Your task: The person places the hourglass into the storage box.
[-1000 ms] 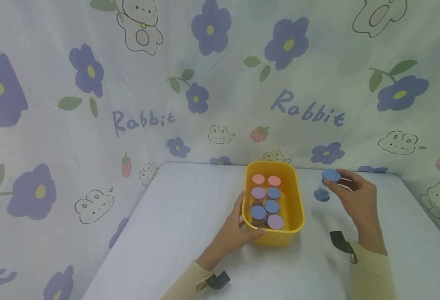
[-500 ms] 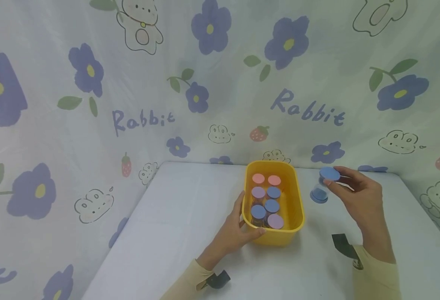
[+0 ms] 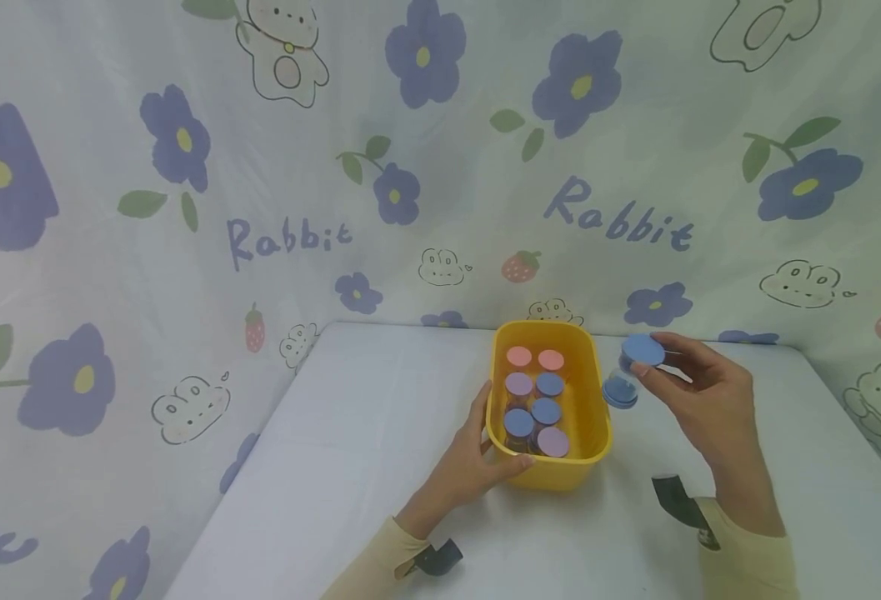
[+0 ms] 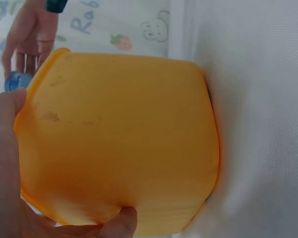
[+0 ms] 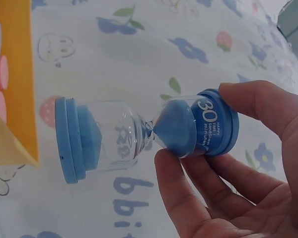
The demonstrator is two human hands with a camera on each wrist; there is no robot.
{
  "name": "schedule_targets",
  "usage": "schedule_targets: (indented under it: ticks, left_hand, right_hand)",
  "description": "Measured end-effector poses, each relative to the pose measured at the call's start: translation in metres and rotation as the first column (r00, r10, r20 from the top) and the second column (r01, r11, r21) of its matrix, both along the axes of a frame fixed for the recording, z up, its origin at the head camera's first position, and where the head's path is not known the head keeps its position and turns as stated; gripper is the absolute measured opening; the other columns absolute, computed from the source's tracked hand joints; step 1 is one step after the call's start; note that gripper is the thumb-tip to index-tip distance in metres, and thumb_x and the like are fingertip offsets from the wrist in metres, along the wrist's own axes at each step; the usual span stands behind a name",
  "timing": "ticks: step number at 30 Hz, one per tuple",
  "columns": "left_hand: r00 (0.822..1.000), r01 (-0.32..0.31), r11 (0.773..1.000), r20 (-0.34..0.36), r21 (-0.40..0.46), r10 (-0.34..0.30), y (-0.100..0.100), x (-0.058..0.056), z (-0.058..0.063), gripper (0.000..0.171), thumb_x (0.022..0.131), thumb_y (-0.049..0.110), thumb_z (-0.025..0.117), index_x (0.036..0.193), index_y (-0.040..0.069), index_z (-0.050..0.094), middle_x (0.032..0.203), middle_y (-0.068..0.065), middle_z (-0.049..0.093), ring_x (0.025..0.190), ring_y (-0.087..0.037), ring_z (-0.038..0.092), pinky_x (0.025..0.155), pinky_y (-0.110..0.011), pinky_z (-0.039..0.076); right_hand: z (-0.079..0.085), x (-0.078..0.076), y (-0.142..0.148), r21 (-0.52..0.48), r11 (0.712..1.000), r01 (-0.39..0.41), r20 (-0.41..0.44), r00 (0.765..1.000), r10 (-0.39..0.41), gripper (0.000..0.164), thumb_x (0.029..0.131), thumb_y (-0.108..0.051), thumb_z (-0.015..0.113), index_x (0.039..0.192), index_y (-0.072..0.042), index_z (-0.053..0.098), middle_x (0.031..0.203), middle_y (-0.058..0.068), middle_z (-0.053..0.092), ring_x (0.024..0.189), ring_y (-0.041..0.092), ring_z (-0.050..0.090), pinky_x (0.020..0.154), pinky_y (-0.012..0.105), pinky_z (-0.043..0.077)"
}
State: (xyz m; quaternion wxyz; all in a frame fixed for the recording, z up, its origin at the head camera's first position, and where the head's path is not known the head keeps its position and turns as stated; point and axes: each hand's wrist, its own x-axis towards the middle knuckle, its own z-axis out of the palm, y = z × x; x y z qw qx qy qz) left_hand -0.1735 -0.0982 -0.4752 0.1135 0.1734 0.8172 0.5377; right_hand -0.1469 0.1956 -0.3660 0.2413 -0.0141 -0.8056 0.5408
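In the right hand [image 3: 703,392] is a blue hourglass [image 5: 121,134], pinched by its upper end between thumb and fingers. Blue sand lies in both bulbs, and "30 minutes" is printed near the held cap. It hangs slightly tilted, just right of a yellow plastic bin [image 3: 601,433]. The left hand [image 3: 463,467] grips the bin's near left corner, thumb on the front rim. Inside the bin stand several more hourglasses, with pink caps [image 3: 518,357], lilac caps [image 3: 553,442] and blue caps [image 3: 518,423] facing up. The left wrist view shows mostly the bin's outer wall [image 4: 124,134].
The bin stands on a white table [image 3: 365,425]. Behind it hangs a curtain [image 3: 455,167] printed with rabbits, flowers and strawberries. Inside the bin, the hourglasses occupy the left side, and bare floor shows along the right. A dark strap mount sits on each wrist.
The right hand has carried the blue hourglass leftward, up close to the bin's right rim, and it tilts a little more. The left hand and the bin stay put.
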Motion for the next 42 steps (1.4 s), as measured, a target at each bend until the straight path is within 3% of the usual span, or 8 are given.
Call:
schedule_targets:
  ticks: [5,12,15,21,25,33,37,42]
  left_hand:
    - [1.000,0.000,1.000,0.003,0.004,0.000,0.000,0.000,0.000,0.114,0.083,0.059,0.078,0.165,0.041,0.001,0.174,0.009,0.021,0.157,-0.020,0.033,0.120,-0.054,0.043]
    - [1.000,-0.003,1.000,0.007,-0.006,0.003,0.000,0.000,0.000,0.113,0.083,0.059,0.078,0.164,0.043,0.000,0.173,0.012,0.020,0.158,-0.020,0.032,0.120,-0.054,0.044]
    - [1.000,-0.005,1.000,0.009,-0.010,0.005,0.000,0.000,0.000,0.112,0.084,0.059,0.078,0.163,0.046,0.000,0.173,0.013,0.020,0.158,-0.020,0.032,0.119,-0.054,0.044]
    - [1.000,-0.005,1.000,0.007,-0.007,0.005,0.000,0.000,0.000,0.111,0.085,0.056,0.078,0.162,0.047,0.000,0.173,0.014,0.019,0.158,-0.020,0.032,0.120,-0.053,0.044]
    - [1.000,-0.004,1.000,0.004,-0.003,0.004,0.000,0.000,0.000,0.112,0.084,0.057,0.078,0.163,0.047,0.000,0.173,0.014,0.020,0.157,-0.019,0.032,0.120,-0.053,0.044]
    - [1.000,0.001,1.000,0.002,0.010,-0.001,0.000,0.000,0.001,0.111,0.085,0.056,0.078,0.163,0.046,0.000,0.172,0.015,0.020,0.157,-0.019,0.032,0.120,-0.052,0.043]
    - [1.000,-0.001,1.000,0.001,0.003,0.001,0.000,0.000,0.002,0.111,0.085,0.056,0.078,0.163,0.046,0.000,0.172,0.015,0.021,0.157,-0.019,0.033,0.120,-0.052,0.044]
    - [1.000,0.001,1.000,-0.002,0.002,-0.001,0.000,-0.001,0.001,0.111,0.085,0.056,0.078,0.163,0.047,0.000,0.172,0.015,0.021,0.157,-0.019,0.034,0.120,-0.052,0.044]
  right_hand:
    - [-0.002,-0.001,-0.010,0.019,0.999,-0.030,0.007,1.000,0.030,0.047,0.092,-0.019,0.079,0.136,-0.008,0.066,0.120,-0.021,0.064,0.108,-0.009,0.064,0.090,0.004,0.051]
    - [-0.002,-0.002,-0.025,0.044,0.997,-0.068,0.071,0.995,0.064,0.050,0.093,-0.029,0.078,0.138,-0.012,0.064,0.133,0.004,0.065,0.109,-0.011,0.060,0.091,0.004,0.050]
    - [-0.004,-0.003,-0.030,0.051,0.996,-0.079,0.075,0.994,0.075,0.052,0.093,-0.031,0.078,0.138,-0.011,0.063,0.137,0.008,0.064,0.110,-0.011,0.059,0.092,0.005,0.050]
    - [-0.007,-0.007,-0.036,0.057,0.992,-0.112,0.126,0.987,0.104,0.054,0.095,-0.032,0.076,0.140,-0.008,0.060,0.139,0.011,0.063,0.121,0.018,0.064,0.091,0.003,0.048]
    - [-0.010,-0.010,-0.037,0.066,0.987,-0.145,0.199,0.971,0.130,0.059,0.095,-0.036,0.075,0.144,-0.009,0.057,0.143,0.014,0.060,0.129,0.033,0.062,0.096,0.013,0.050]
    - [-0.013,-0.013,-0.038,0.131,0.970,-0.205,0.315,0.936,0.155,0.060,0.096,-0.029,0.073,0.149,-0.007,0.052,0.144,0.017,0.056,0.134,0.038,0.056,0.107,0.046,0.050]
    - [-0.014,-0.013,-0.039,0.160,0.962,-0.221,0.347,0.925,0.155,0.059,0.096,-0.025,0.073,0.148,-0.006,0.051,0.142,0.017,0.054,0.135,0.040,0.054,0.107,0.051,0.051]
    - [-0.014,-0.013,-0.041,0.210,0.952,-0.224,0.342,0.929,0.143,0.054,0.096,-0.023,0.072,0.145,-0.005,0.054,0.138,0.017,0.054,0.132,0.040,0.056,0.106,0.052,0.053]
